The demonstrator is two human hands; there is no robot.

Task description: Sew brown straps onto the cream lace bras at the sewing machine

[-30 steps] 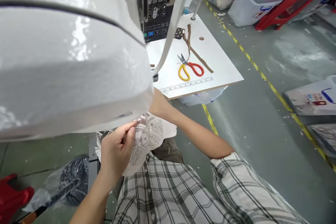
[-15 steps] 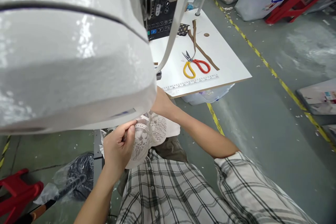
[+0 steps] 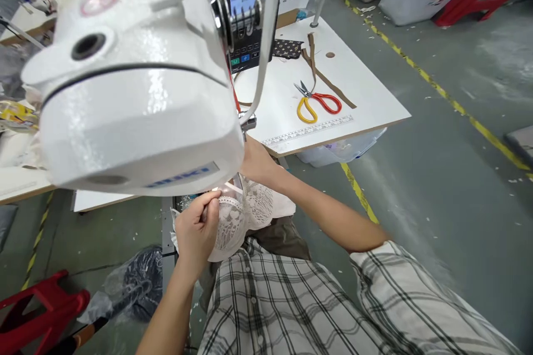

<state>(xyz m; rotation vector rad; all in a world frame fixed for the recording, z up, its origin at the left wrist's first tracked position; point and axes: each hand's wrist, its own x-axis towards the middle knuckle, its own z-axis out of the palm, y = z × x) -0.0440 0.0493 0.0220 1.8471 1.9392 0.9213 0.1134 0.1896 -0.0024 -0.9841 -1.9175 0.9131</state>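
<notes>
A piece of white lace fabric [image 3: 245, 216] hangs at the front of a white sewing machine [image 3: 137, 100]. My left hand [image 3: 196, 230] pinches the lace's edge, fingers closed on it, just below the machine head. My right hand [image 3: 254, 162] reaches under the machine head from the right; its fingers are hidden behind the machine, and it rests against the lace. A white band [image 3: 266, 33] runs down from above to the needle area.
On the white table [image 3: 375, 105] lie scissors with one red and one yellow handle [image 3: 316, 105], brown strips, a dark patterned piece and a printed ruler along the edge. Plastic bins stand at the far right. A red stool [image 3: 37, 310] and a dark bag sit lower left.
My head has pulled back and up, so more of the machine's top and the table at left shows. Both hands stay on the lace at the machine, hardly moved.
</notes>
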